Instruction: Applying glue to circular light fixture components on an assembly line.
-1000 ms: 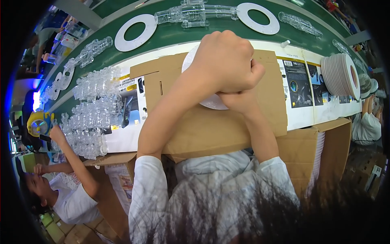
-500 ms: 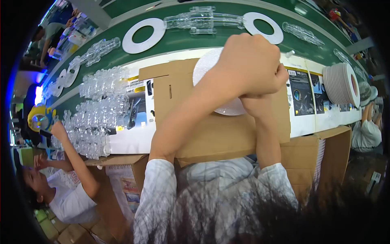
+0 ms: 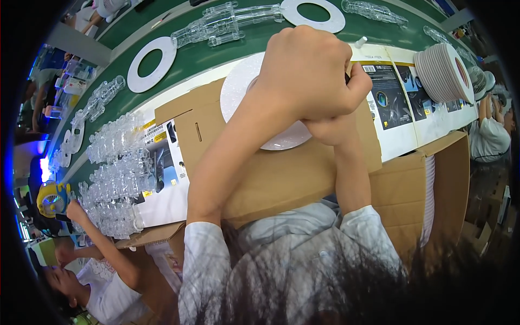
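My left hand point(image 3: 306, 73) is closed in a fist above the white speckled disc point(image 3: 234, 89), its forearm slanting up from the lower left. A small dark bit shows beside its thumb, too small to name. Just beneath it, my right hand point(image 3: 331, 130) looks closed too, its fingers mostly hidden by the left one. The two hands touch, with the disc's middle covered behind them. Brown cardboard point(image 3: 271, 179) lies flat under the disc and my wrists.
White rings point(image 3: 310, 26) and clear plastic parts point(image 3: 214, 26) lie along the green bench point(image 3: 146, 103). Several rows of clear parts point(image 3: 116, 173) stand at left. A stack of white rings point(image 3: 441, 73) and an open carton point(image 3: 401, 200) are at right. A co-worker point(image 3: 103, 260) sits at left.
The whole view has tilted, and the things on the bench have shifted in it. My hands remain together over the disc, and more of the disc's left side shows.
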{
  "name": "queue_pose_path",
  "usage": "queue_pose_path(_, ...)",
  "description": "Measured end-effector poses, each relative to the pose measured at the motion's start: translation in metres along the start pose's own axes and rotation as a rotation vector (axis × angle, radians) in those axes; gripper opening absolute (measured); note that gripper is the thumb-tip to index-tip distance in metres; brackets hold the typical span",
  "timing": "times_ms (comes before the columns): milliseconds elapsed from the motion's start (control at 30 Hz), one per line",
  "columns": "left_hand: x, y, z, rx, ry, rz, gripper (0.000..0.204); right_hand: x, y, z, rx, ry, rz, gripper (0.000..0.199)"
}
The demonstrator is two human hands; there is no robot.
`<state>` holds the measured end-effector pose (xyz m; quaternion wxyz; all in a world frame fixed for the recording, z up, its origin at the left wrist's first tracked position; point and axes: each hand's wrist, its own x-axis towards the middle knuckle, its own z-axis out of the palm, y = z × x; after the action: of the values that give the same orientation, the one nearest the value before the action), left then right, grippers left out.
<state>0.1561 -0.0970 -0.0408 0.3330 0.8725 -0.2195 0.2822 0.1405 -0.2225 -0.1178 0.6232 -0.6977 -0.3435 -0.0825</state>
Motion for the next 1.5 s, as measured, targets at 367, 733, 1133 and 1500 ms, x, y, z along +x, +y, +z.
queue_pose_path(367,-0.006,-0.005,0.008,-0.008,0.077,0.0,0.023,0.001,-0.001,0.003,0.112,-0.036,0.036,0.044)
queue_pose_path(733,-0.005,-0.005,0.007,0.016,0.037,-0.035,0.022,0.006,0.0,0.002,0.103,-0.033,0.066,0.04)
queue_pose_path(1133,-0.004,-0.005,0.009,-0.007,0.039,-0.036,0.023,0.01,-0.004,-0.001,0.122,-0.049,0.066,0.039)
queue_pose_path(1500,-0.001,0.0,-0.002,0.013,-0.102,-0.068,0.025,0.004,-0.001,-0.003,0.116,-0.034,0.091,0.045)
